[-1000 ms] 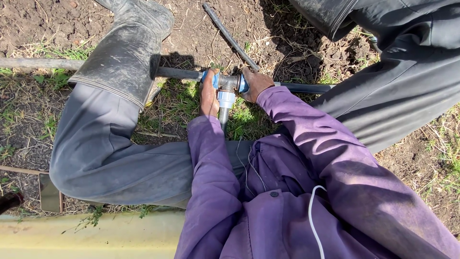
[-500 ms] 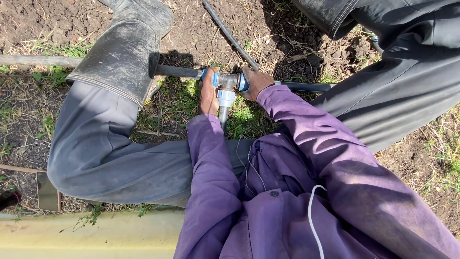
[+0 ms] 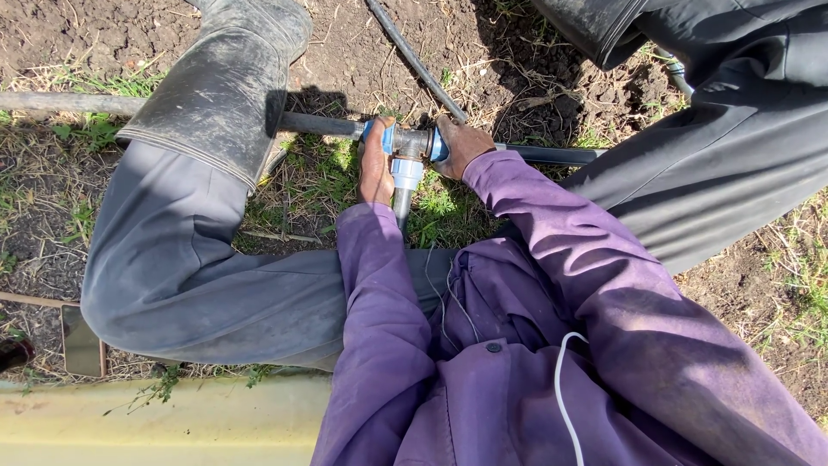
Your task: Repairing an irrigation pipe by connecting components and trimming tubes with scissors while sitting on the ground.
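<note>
Hands in purple sleeves reach forward and down to a tee fitting on the ground between the person's knees. Left hand lies along the fitting's left side, fingers pointing away from the body, its grip curled on the left blue nut. Right hand comes in from the right, wrist bent, its grip wrapped on the right blue nut.

Count: 1 fitting with 3 blue nuts, 2 on the cross run and 1 on the branch; 1 black pipe running through it; 1 thinner black hose lying diagonally on the soil behind; 1 rubber boot fully in view at upper left.

Fitting sits on grass just beside the boot, in line with the pipe. Its long axis runs left to right across the view, with the pipe leaving each end. The branch points toward the person, and a short grey stub continues from it down to the left sleeve.
</note>
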